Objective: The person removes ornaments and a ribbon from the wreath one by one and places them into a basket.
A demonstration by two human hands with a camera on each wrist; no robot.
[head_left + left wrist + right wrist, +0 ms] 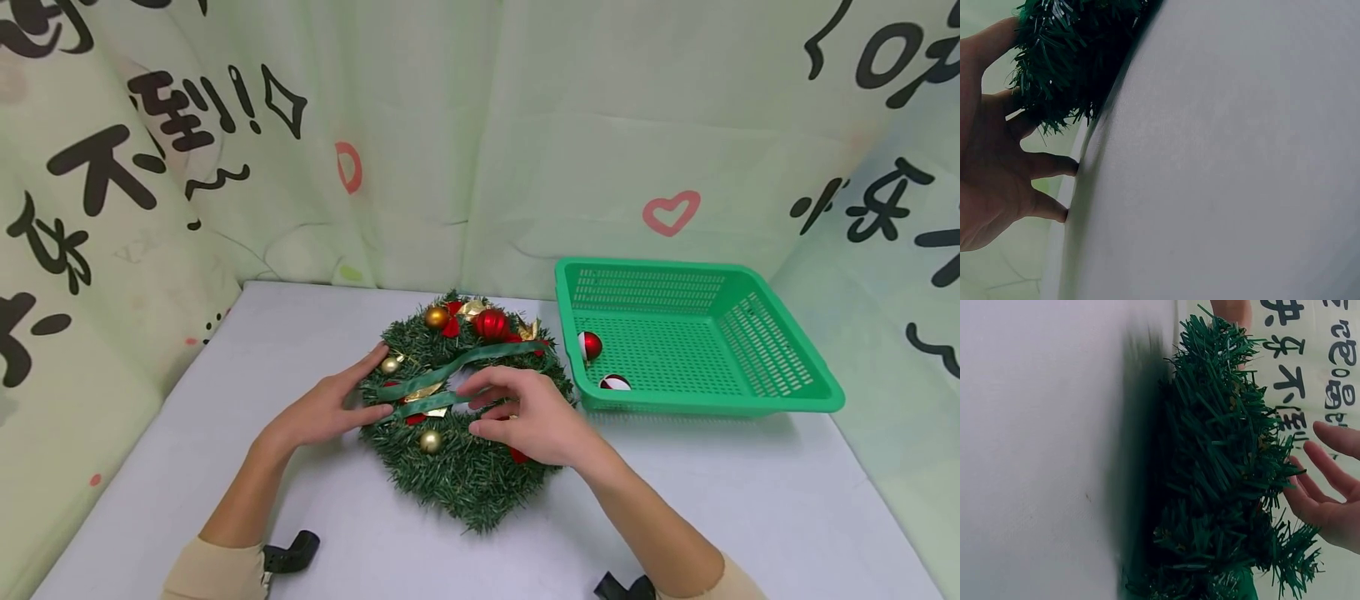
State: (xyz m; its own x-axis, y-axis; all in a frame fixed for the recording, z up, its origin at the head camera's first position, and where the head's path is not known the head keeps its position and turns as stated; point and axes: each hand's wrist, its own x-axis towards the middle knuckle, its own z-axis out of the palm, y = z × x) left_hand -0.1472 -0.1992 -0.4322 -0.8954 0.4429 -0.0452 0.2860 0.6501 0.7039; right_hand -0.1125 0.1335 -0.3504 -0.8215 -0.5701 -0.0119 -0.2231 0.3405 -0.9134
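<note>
A green tinsel wreath (pixel 468 492) lies on the white table, decorated with red and gold baubles, bows and gold leaves. A dark green ribbon (pixel 465 360) crosses its upper middle in two strands. My left hand (pixel 330 407) rests at the wreath's left edge, thumb and index finger spread on the greenery. In the left wrist view, other fingers (pixel 1050 165) reach down to the tabletop. Over the wreath's centre hovers my right hand (pixel 528 412), fingers loosely bent beside the lower strand's right end. In the right wrist view its thumb and fingers stand apart; some fingertips meet the tinsel.
To the wreath's right stands a green plastic basket (pixel 697 333). Two red and white balls, one (pixel 591 345) behind the other, lie at its left side. Printed curtains (pixel 480 167) hang behind the table and along both sides.
</note>
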